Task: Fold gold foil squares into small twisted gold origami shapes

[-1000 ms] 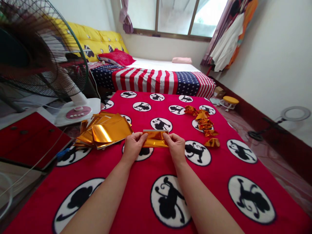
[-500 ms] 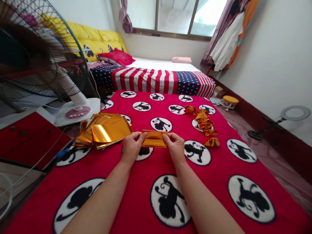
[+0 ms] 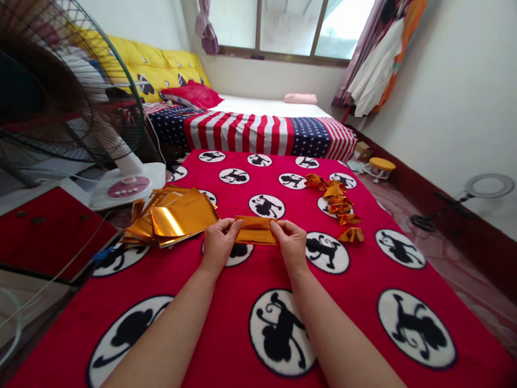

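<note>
A folded sheet of gold foil paper [image 3: 256, 231] is stretched between my two hands above the red cloth [image 3: 226, 302]. My left hand [image 3: 219, 240] pinches its left end, thumb on top. At the right end, my right hand [image 3: 291, 241] grips it the same way, thumb near the upper edge. Crease lines run lengthwise along the strip. To the left lies a loose stack of flat gold foil sheets [image 3: 186, 215]. Several folded gold foil pieces [image 3: 339, 203] sit in a row on the cloth at the right.
A fan [image 3: 129, 161] stands at the left beside a red panel [image 3: 56, 231]. Beyond the cloth is a bed with a striped and starred cover [image 3: 242, 132]. On the right floor are a yellow stool [image 3: 382, 164] and a ring-shaped stand [image 3: 488, 186].
The upper part of the foil strip lies flatter and its surface shows more evenly. Both hands keep their pinch in nearly the same place.
</note>
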### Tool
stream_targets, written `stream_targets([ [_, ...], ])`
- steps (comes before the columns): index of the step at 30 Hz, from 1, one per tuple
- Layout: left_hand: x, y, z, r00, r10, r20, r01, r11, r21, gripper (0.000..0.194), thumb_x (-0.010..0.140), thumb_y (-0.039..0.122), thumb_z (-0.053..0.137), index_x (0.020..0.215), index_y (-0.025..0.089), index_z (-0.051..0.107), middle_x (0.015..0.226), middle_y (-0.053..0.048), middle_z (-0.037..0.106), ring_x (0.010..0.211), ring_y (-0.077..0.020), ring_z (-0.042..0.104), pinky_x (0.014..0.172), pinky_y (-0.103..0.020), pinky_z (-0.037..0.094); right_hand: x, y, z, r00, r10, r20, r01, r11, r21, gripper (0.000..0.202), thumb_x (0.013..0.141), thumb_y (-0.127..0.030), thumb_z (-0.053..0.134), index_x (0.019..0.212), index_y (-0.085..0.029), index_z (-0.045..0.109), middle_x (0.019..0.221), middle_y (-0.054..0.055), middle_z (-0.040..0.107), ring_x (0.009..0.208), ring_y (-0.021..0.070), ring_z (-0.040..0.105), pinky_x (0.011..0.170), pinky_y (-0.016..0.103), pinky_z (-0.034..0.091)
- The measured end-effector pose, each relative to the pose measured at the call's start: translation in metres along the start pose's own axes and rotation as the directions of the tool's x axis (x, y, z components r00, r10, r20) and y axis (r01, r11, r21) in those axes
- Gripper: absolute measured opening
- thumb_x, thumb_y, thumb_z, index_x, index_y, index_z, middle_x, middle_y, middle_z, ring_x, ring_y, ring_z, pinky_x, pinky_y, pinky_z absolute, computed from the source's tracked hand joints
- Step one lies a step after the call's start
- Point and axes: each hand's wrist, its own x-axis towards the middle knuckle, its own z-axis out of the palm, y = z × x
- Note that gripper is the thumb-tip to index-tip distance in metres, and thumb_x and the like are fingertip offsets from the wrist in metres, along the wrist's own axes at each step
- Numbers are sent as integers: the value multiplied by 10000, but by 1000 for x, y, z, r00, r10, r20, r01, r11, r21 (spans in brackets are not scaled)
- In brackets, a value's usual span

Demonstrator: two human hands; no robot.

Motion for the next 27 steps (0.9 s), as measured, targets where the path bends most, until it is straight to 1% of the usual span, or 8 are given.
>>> stream_targets([
  [5,0,-4,0,1000,14,6,-14,998,65,336,838,464,597,703,172,695,604,13,608,557,-119,502,549,-223,348,0,1,1,1000,-19,-10,18,996,-89,304,758,-449,682,679,-156,690,606,5,618,581,138,527,556,243,402],
  [10,-1,-6,-3,998,38,42,-48,961,271,376,856,498,559,671,196,686,565,-3,610,553,-140,523,558,-252,309,0,0,0,999,-43,-4,40,958,-282,290,780,-428,647,659,-168,695,598,11,640,579,150,557,561,246,392],
  [14,-2,-5,-4,998,22,65,-50,885,464,380,861,507,540,668,220,697,588,-32,646,582,-171,548,564,-274,270,0,2,-2,998,-62,12,60,867,-495,268,792,-411,625,643,-200,697,600,2,655,587,157,585,569,251,380],
  [19,-3,-1,-4,995,22,97,-75,803,591,378,865,498,529,665,229,704,616,-51,674,596,-192,558,569,-293,249,0,2,-2,996,-80,44,88,706,-703,263,798,-413,607,625,-234,691,630,-1,685,598,159,601,556,258,346],
  [22,-4,3,-4,993,9,114,-82,749,657,358,877,475,512,720,230,720,681,-58,703,653,-205,594,582,-298,265,-1,1,0,994,-95,60,107,634,-766,245,803,-403,597,653,-243,704,647,-2,697,604,158,608,554,260,329],
  [24,-4,4,-4,993,-2,117,-80,724,685,344,880,463,510,745,229,723,704,-57,710,676,-209,606,590,-298,280,-1,0,1,993,-105,61,113,611,-784,230,804,-391,598,665,-243,708,650,-3,698,617,160,612,561,261,327],
  [25,-4,3,-5,993,-4,116,-77,727,683,342,881,461,511,742,227,719,703,-53,708,677,-206,607,592,-296,289,-2,0,1,993,-107,59,113,615,-781,229,804,-388,600,663,-241,706,649,-4,696,618,160,611,564,261,327],
  [27,-4,1,-5,994,6,110,-73,779,622,349,884,463,514,719,221,704,676,-39,693,659,-190,600,599,-285,316,-2,0,0,994,-99,54,106,665,-739,243,807,-394,606,648,-232,694,640,-6,685,611,153,602,567,258,336],
])
